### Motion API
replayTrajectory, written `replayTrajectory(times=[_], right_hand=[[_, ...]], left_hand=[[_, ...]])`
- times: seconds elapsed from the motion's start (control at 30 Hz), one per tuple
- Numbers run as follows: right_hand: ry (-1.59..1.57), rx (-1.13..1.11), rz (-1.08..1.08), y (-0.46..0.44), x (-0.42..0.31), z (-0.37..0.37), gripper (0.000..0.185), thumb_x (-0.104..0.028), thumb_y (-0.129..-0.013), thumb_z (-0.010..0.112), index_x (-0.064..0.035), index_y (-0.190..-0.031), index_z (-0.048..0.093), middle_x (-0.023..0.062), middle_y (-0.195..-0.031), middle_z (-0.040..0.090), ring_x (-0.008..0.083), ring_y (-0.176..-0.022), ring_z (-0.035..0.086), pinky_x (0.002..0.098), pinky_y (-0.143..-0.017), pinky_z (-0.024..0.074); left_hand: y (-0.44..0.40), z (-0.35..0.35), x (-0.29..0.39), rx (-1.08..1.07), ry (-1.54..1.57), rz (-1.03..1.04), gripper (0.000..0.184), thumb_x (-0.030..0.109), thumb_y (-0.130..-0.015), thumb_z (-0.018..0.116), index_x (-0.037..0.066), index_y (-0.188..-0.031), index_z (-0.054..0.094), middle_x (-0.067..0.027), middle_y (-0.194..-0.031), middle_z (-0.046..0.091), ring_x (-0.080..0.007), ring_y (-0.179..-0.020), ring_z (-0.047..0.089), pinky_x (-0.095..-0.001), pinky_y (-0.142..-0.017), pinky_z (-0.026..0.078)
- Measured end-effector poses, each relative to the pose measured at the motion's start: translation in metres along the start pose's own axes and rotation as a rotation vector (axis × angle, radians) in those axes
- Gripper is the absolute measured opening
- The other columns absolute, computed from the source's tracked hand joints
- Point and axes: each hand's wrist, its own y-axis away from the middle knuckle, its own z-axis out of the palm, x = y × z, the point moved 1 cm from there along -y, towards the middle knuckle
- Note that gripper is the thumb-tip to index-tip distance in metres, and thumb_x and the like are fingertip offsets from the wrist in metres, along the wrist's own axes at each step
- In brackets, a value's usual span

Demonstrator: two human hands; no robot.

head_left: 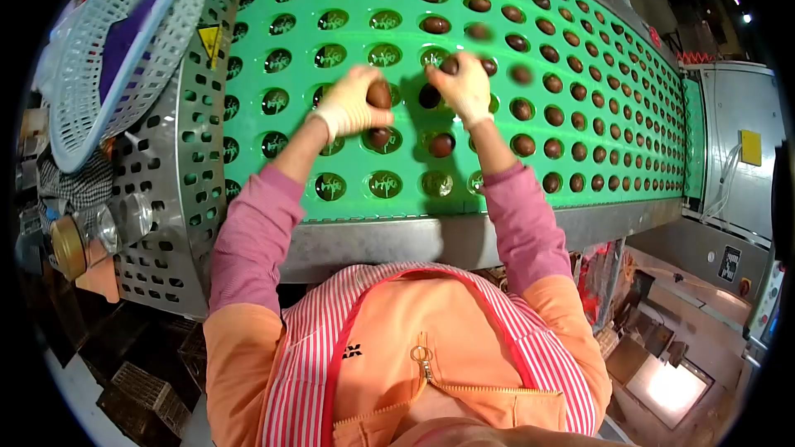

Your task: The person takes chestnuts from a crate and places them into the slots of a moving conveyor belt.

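A green conveyor belt (pixel 364 207) with rows of clear oval pockets runs under my hands. My left hand (pixel 352 106), in a pale glove, is closed on a brown egg (pixel 378 94) between thumb and fingers. Just below it, another brown egg (pixel 381 137) sits in a pocket. My right hand (pixel 464 89), also gloved, pinches a dark brown egg (pixel 450 65) at its fingertips over the belt. Between my hands and lower down lies a single egg (pixel 441 145) in a pocket. Two blurred eggs (pixel 521 74) show right of my right hand.
Brown eggs (pixel 554 116) fill the pockets along the right of the belt; pockets (pixel 330 186) on the left hold none. A pale blue basket (pixel 178 41) rests on the perforated metal guard (pixel 157 223) at left. A metal rail (pixel 373 244) edges the belt near my body.
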Motion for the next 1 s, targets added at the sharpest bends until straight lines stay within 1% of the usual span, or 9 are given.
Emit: replayTrajectory(times=[0.2, 0.33, 0.43, 0.63, 0.7, 0.77, 0.8, 0.83, 1.0], right_hand=[[0.257, -0.049, -0.250, -0.035, 0.011, 0.001, 0.079, -0.045, -0.077, 0.076, -0.0078, -0.138, 0.043, 0.0213, -0.126, 0.052, 0.0393, -0.110, 0.057, 0.0467, -0.089, 0.0500], [0.081, 0.183, -0.349, 0.020, 0.021, -0.019, 0.066, -0.041, -0.082, 0.072, -0.0108, -0.135, 0.046, 0.0216, -0.123, 0.053, 0.0409, -0.102, 0.060, 0.0456, -0.082, 0.0531], [0.066, -0.011, -0.344, 0.068, 0.015, 0.009, 0.055, -0.032, -0.084, 0.069, -0.0125, -0.132, 0.050, 0.0182, -0.120, 0.054, 0.0399, -0.103, 0.058, 0.0461, -0.083, 0.0508], [-0.091, 0.426, -0.336, 0.106, 0.044, 0.000, 0.037, -0.018, -0.088, 0.063, -0.0070, -0.123, 0.058, 0.0188, -0.123, 0.059, 0.0391, -0.112, 0.055, 0.0457, -0.098, 0.0439], [0.216, 0.362, -0.207, 0.133, 0.063, -0.042, 0.037, -0.019, -0.090, 0.062, -0.0065, -0.125, 0.059, 0.0194, -0.126, 0.058, 0.0386, -0.112, 0.055, 0.0449, -0.098, 0.0442], [0.237, 0.182, -0.142, 0.160, 0.084, -0.061, 0.036, -0.022, -0.091, 0.060, -0.0057, -0.124, 0.060, 0.0206, -0.125, 0.058, 0.0397, -0.114, 0.054, 0.0455, -0.098, 0.0433], [0.222, 0.016, 0.024, 0.177, 0.079, -0.062, 0.036, -0.020, -0.090, 0.060, -0.0052, -0.123, 0.060, 0.0206, -0.122, 0.059, 0.0400, -0.113, 0.054, 0.0464, -0.097, 0.0436], [0.327, -0.082, -0.059, 0.183, 0.091, -0.051, 0.037, -0.017, -0.087, 0.063, -0.0049, -0.122, 0.061, 0.0200, -0.119, 0.060, 0.0394, -0.111, 0.055, 0.0469, -0.095, 0.0448], [0.465, 0.042, -0.195, 0.205, 0.117, -0.028, 0.036, -0.014, -0.083, 0.067, -0.0083, -0.119, 0.061, 0.0166, -0.124, 0.057, 0.0388, -0.110, 0.052, 0.0458, -0.091, 0.0456]], left_hand=[[-0.079, -0.008, 0.000, -0.104, -0.085, -0.068, 0.072, 0.030, -0.063, 0.082, 0.009, -0.126, 0.054, -0.0151, -0.137, 0.047, -0.0348, -0.121, 0.052, -0.0389, -0.101, 0.045], [-0.056, -0.012, 0.043, -0.156, -0.457, -0.040, 0.056, 0.025, -0.069, 0.076, 0.015, -0.121, 0.055, -0.0133, -0.128, 0.052, -0.0343, -0.108, 0.060, -0.0445, -0.090, 0.051], [-0.027, 0.004, 0.062, -0.314, -0.694, 0.064, 0.042, 0.013, -0.076, 0.068, 0.016, -0.116, 0.056, -0.0143, -0.114, 0.057, -0.0329, -0.102, 0.062, -0.0460, -0.081, 0.055], [-0.018, 0.006, 0.052, -0.245, -0.673, 0.010, 0.063, 0.002, -0.078, 0.064, 0.020, -0.135, 0.043, -0.0201, -0.126, 0.051, -0.0382, -0.101, 0.064, -0.0456, -0.083, 0.055], [0.006, -0.009, 0.073, -0.192, -0.631, -0.024, 0.057, 0.002, -0.079, 0.062, 0.017, -0.133, 0.047, -0.0213, -0.116, 0.058, -0.0392, -0.095, 0.066, -0.0449, -0.078, 0.057], [0.036, 0.003, 0.084, -0.234, -0.733, 0.246, 0.040, 0.003, -0.079, 0.061, 0.009, -0.118, 0.059, -0.0216, -0.099, 0.065, -0.0389, -0.088, 0.067, -0.0450, -0.072, 0.057], [0.062, 0.012, 0.080, -0.232, -0.441, 0.433, 0.021, 0.005, -0.077, 0.061, 0.006, -0.098, 0.067, -0.0185, -0.088, 0.068, -0.0377, -0.084, 0.068, -0.0459, -0.068, 0.057], [0.081, 0.023, 0.086, -0.404, -0.784, 0.406, 0.022, 0.010, -0.080, 0.059, 0.013, -0.099, 0.068, -0.0145, -0.090, 0.069, -0.0374, -0.082, 0.068, -0.0477, -0.069, 0.056], [0.126, 0.104, 0.034, -0.092, -0.628, 0.349, 0.048, 0.024, -0.083, 0.059, 0.027, -0.131, 0.053, -0.0065, -0.125, 0.052, -0.0282, -0.117, 0.050, -0.0439, -0.093, 0.043]])
